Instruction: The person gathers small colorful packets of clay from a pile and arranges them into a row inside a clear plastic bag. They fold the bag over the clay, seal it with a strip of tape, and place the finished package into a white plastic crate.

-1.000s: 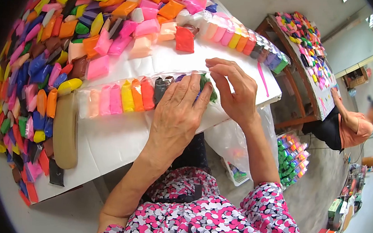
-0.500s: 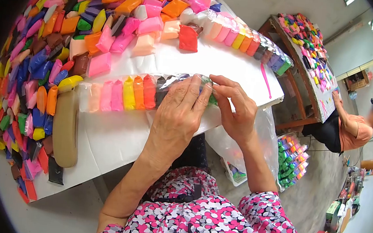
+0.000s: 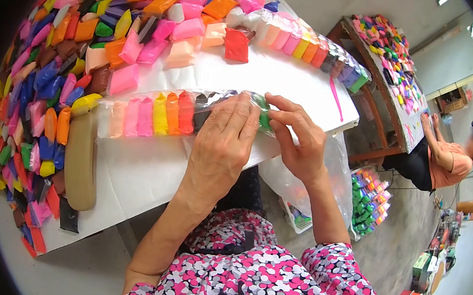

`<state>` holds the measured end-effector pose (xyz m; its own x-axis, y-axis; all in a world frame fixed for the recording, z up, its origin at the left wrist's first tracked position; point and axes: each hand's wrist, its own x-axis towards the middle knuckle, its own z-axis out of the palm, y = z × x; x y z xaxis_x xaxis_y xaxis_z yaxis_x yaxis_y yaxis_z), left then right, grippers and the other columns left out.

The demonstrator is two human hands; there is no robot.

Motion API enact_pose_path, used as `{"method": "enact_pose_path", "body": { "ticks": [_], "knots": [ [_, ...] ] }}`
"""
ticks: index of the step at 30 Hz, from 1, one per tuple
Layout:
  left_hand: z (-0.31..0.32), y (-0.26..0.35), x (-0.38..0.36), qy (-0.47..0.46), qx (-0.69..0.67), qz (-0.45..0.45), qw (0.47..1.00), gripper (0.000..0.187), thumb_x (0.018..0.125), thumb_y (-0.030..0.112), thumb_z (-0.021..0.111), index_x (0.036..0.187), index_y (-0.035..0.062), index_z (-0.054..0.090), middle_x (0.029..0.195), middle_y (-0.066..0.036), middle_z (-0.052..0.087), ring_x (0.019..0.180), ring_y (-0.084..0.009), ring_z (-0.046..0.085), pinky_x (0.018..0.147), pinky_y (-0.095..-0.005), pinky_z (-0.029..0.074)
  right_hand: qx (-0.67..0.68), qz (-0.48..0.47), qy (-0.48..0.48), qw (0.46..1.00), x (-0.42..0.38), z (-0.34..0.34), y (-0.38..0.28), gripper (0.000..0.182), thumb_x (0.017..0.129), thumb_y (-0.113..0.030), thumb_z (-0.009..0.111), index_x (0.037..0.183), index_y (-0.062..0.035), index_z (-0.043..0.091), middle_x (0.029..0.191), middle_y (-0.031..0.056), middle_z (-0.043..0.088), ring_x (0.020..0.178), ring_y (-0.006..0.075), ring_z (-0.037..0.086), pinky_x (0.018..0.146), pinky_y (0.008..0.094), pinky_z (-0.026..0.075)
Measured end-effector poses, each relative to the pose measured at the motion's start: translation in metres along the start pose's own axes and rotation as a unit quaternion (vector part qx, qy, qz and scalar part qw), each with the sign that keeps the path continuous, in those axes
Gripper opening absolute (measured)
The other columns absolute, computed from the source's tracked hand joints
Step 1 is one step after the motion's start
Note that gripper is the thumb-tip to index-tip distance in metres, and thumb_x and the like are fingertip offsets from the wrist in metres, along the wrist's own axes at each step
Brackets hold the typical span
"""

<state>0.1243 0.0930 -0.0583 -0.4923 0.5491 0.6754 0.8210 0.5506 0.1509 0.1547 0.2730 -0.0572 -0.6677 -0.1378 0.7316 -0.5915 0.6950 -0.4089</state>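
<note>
A clear plastic sleeve point(image 3: 207, 95) holds a row of coloured clay packets, running from white and peach through pink, yellow point(image 3: 160, 114), orange and red to dark ones and a green packet point(image 3: 264, 116) at the right end. My left hand point(image 3: 223, 137) lies over the dark packets, its fingers straight and flat on the sleeve. At the green end, my right hand point(image 3: 299, 142) has curled fingers and thumb closed on the sleeve's edge. Several dark packets are hidden under my left hand.
Loose packets point(image 3: 55, 79) are heaped on the left and far side. A tan curved block point(image 3: 81, 161) lies beside the row. Another filled sleeve point(image 3: 309, 46) and a pink strip point(image 3: 337, 99) lie beyond. A person point(image 3: 451, 159) sits at another table; packed bags point(image 3: 369, 203) stand on the floor.
The sleeve with its row has shifted slightly left, and my left hand has moved left with it. More of the green end packet shows. The other person's hands have moved.
</note>
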Motion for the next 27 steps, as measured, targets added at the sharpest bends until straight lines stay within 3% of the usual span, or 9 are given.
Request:
{"method": "enact_pose_path", "body": {
  "ticks": [9, 12, 15, 18, 22, 27],
  "knots": [
    [-0.005, 0.006, -0.002, -0.014, 0.045, -0.026, 0.999, 0.039, 0.084, 0.002, 0.06, 0.122, -0.0035, 0.063, 0.131, -0.016, 0.06, 0.122, -0.0291, 0.056, 0.106, -0.0447, 0.041, -0.05, -0.022, -0.006, 0.999, -0.004, 0.002, 0.0, 0.018, 0.086, 0.004, 0.066, 0.102, 0.0022, 0.059, 0.115, 0.0209, 0.067, 0.099, 0.0349, 0.069, 0.079, 0.037, 0.058],
    [-0.011, 0.0, -0.012, -0.012, 0.006, -0.014, 1.0, 0.042, 0.079, 0.001, 0.065, 0.121, -0.0014, 0.063, 0.132, -0.016, 0.059, 0.126, -0.0281, 0.052, 0.109, -0.0441, 0.036, -0.033, -0.002, -0.008, 0.999, -0.003, 0.001, 0.0, 0.018, 0.085, 0.005, 0.066, 0.099, 0.0016, 0.057, 0.115, 0.0206, 0.067, 0.099, 0.0346, 0.069, 0.078, 0.0372, 0.058],
    [-0.036, -0.001, -0.027, 0.037, -0.043, 0.014, 0.998, 0.044, 0.08, 0.008, 0.065, 0.123, 0.0006, 0.063, 0.128, -0.016, 0.06, 0.125, -0.0286, 0.052, 0.105, -0.0436, 0.04, -0.017, 0.015, -0.005, 1.0, -0.004, 0.001, 0.001, 0.018, 0.083, 0.007, 0.065, 0.096, 0.0008, 0.054, 0.115, 0.0207, 0.066, 0.099, 0.0343, 0.069, 0.079, 0.0377, 0.057],
    [-0.058, -0.006, -0.008, 0.054, 0.074, -0.004, 0.996, 0.049, 0.078, 0.007, 0.068, 0.127, 0.0026, 0.061, 0.132, -0.016, 0.057, 0.126, -0.03, 0.052, 0.107, -0.0451, 0.039, -0.012, 0.012, -0.002, 1.0, -0.003, 0.001, 0.003, 0.019, 0.081, 0.008, 0.064, 0.094, 0.0002, 0.052, 0.116, 0.0209, 0.066, 0.1, 0.0345, 0.068, 0.08, 0.0381, 0.057],
    [-0.049, -0.034, -0.013, -0.081, 0.077, -0.031, 0.993, 0.065, 0.073, 0.006, 0.075, 0.134, 0.0076, 0.054, 0.141, -0.013, 0.053, 0.132, -0.0328, 0.048, 0.112, -0.0488, 0.035, -0.02, -0.005, -0.003, 1.0, -0.003, 0.001, 0.005, 0.019, 0.081, 0.009, 0.063, 0.093, 0.0004, 0.051, 0.118, 0.0213, 0.065, 0.102, 0.035, 0.068, 0.08, 0.0383, 0.057],
    [-0.043, -0.036, -0.024, -0.034, 0.106, -0.004, 0.994, 0.048, 0.076, 0.005, 0.072, 0.122, 0.0, 0.059, 0.137, -0.015, 0.056, 0.131, -0.0339, 0.051, 0.109, -0.0485, 0.04, -0.059, -0.024, -0.027, 0.998, -0.004, -0.006, 0.005, 0.022, 0.075, 0.011, 0.063, 0.092, 0.0001, 0.053, 0.12, 0.0187, 0.065, 0.101, 0.0342, 0.068, 0.08, 0.038, 0.057]
  ]
}}
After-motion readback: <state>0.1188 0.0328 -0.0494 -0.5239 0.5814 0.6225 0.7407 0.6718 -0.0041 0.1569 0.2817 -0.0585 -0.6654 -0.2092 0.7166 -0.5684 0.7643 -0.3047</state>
